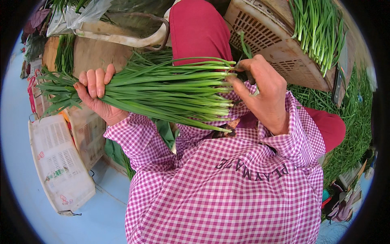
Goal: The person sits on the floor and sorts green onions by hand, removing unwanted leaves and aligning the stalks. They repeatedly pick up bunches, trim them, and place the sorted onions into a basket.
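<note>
My left hand (99,94) is closed around the leafy part of a bunch of garlic chives (170,88), held sideways over my lap. The pale cut ends of the bunch point right. At those ends is my right hand (262,88), thumb and forefinger pinched at the tip of an upper stalk. Loose chive scraps (245,47) stick out of the right hand, above and below the fingers. Some of what the right fingers grip is hidden by the hand itself.
A plastic crate (259,36) at upper right carries a board with more chives (320,33) and a knife (337,85). Loose green trimmings (350,131) cover the floor at right. White crates (58,158) stand at left, and a bound chive bundle (64,53) lies at upper left.
</note>
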Available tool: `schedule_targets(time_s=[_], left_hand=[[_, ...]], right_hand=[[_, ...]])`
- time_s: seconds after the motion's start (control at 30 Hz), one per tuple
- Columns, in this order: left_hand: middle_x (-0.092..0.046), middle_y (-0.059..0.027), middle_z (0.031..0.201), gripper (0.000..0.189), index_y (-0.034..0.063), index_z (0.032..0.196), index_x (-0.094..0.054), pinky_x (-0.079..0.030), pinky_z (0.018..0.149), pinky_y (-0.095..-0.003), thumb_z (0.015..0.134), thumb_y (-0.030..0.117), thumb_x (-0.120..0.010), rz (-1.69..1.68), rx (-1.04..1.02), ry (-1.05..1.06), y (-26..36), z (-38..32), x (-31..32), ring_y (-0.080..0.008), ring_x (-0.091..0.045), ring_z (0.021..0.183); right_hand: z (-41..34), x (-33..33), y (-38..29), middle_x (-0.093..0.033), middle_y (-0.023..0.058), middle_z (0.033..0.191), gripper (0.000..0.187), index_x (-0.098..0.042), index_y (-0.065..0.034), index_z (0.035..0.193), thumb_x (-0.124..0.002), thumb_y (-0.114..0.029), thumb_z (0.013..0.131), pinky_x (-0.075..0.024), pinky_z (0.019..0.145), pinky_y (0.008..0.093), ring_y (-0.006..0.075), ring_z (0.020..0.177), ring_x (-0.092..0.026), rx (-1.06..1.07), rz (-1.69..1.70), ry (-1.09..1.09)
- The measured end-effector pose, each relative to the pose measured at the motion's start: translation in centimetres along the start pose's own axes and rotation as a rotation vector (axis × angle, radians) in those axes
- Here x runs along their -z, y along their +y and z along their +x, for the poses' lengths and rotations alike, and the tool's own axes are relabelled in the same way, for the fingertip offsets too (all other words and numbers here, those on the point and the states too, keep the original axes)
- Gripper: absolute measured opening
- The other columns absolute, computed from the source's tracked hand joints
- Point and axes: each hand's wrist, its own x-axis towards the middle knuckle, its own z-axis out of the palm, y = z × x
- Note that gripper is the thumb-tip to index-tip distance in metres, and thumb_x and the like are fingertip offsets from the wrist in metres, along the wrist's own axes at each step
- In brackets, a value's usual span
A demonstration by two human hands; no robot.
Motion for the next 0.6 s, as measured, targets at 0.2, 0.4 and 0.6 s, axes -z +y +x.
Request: schedule_targets(time_s=[0.2, 0.4, 0.6], left_hand=[[-0.038, 0.0085, 0.055, 0.026, 0.0146, 0.076, -0.045, -0.034, 0.066, -0.0272, 0.095, 0.024, -0.061, 0.001, -0.027, -0.015, -0.1, 0.0, -0.4, -0.0053, -0.039, 0.049], [-0.040, 0.0085, 0.055, 0.024, 0.0134, 0.079, -0.048, -0.035, 0.066, -0.0272, 0.094, 0.024, -0.061, 0.016, -0.024, -0.033, -0.1, 0.1, -0.4, -0.0053, -0.039, 0.049], [-0.042, 0.0083, 0.055, 0.023, 0.0133, 0.080, -0.048, -0.037, 0.067, -0.0275, 0.094, 0.025, -0.062, 0.009, -0.029, -0.053, -0.2, 0.0, -0.8, -0.0052, -0.042, 0.049]], right_hand=[[-0.2, -0.7, 0.4, -0.059, 0.0079, 0.078, 0.017, -0.061, -0.0040, 0.086, -0.073, -0.009, 0.074, -0.0479, 0.057, 0.0327, 0.0236, 0.069, -0.061, -0.032, 0.046, -0.126], [-0.5, -1.0, 0.7, -0.056, 0.0032, 0.075, 0.009, -0.058, 0.0030, 0.087, -0.064, 0.000, 0.081, -0.0428, 0.064, 0.0252, 0.0109, 0.069, -0.054, -0.273, 0.477, -0.193], [-1.4, -1.5, 0.7, -0.055, -0.0011, 0.076, 0.004, -0.056, 0.0020, 0.084, -0.060, 0.000, 0.084, -0.0408, 0.065, 0.0210, 0.0048, 0.071, -0.048, -0.443, 0.501, -0.192]])
